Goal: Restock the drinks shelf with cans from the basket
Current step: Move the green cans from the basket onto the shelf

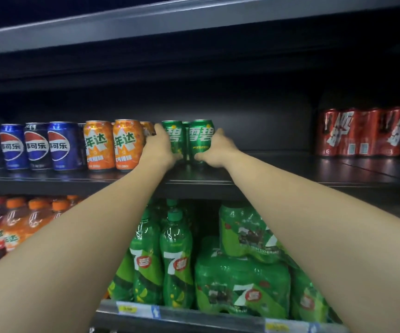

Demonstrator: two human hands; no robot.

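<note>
Gripping one upright green aluminium drink can each: left hand (163, 146) on one (173, 138), right hand (214, 150) on its neighbour (201, 138), both standing on the dark metal shelf (278, 169), long axes vertical, bare shelf rightward of the right hand.

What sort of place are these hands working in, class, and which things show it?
Most likely a shop's drinks aisle: rows of blue cans, a shelf holding branded drinks, green bottles below, and price tags on the shelf edge.

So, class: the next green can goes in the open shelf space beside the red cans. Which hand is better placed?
Right hand: it holds the outer green can, bordering the bare shelf; the left hand sits against the orange cans.
</note>
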